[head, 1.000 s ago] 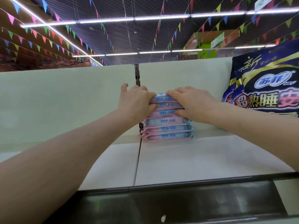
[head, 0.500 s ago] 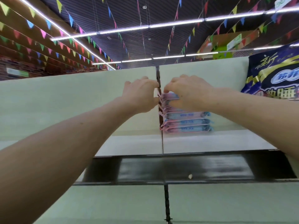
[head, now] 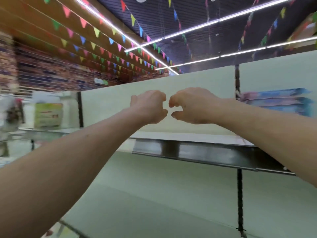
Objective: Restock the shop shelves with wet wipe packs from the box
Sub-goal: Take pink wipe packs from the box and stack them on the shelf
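Note:
A stack of blue and pink wet wipe packs (head: 277, 102) lies on the top shelf (head: 188, 136) at the right, blurred, just right of the dark upright post (head: 237, 79). Both my hands are in the air to the left of the stack and touch none of the packs. My left hand (head: 149, 106) and my right hand (head: 190, 105) face each other, almost fingertip to fingertip, in front of the pale back panel. Their fingers are loosely curled with a gap to each thumb, and they hold nothing. The box is out of view.
A dark price rail (head: 205, 155) runs along the shelf's front edge. A lower pale shelf panel (head: 171, 203) fills the bottom. Far left, blurred goods with a green label (head: 48, 115) stand on the neighbouring shelf bay. Bunting and strip lights hang overhead.
Both hands have let go of the stack of packs and moved left away from it. The view has swung left and down, so the stack now sits at the right edge.

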